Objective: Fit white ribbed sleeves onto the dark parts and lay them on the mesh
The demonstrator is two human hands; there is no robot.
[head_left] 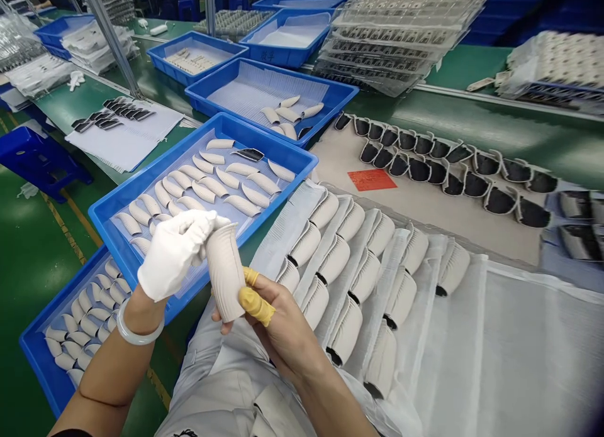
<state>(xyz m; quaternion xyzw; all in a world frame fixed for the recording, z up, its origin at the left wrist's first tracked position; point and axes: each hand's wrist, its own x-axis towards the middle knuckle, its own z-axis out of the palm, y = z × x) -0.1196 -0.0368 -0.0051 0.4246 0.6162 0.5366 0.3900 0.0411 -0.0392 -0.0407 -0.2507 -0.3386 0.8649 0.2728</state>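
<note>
A beige, ribbed, curved shell-like piece (224, 270) is held upright between both hands above my lap. My left hand (177, 251), in a white glove, pinches its top edge with closed fingers. Bare except for yellow finger cots, my right hand (271, 311) grips the lower end, with the thumb in front and other fingers behind. The inner side of the piece is turned away from view. Just beyond my left hand, a blue tray (309, 162) carries several similar beige pieces on a white liner.
Beige pieces with dark insides lie in rows between white foam sheets (519, 349) at right. Black-lined pieces (419, 170) line the bench behind a red card (372, 180). A lower blue tray (35, 361) stands at left, and stacked clear trays (396, 34) at the back.
</note>
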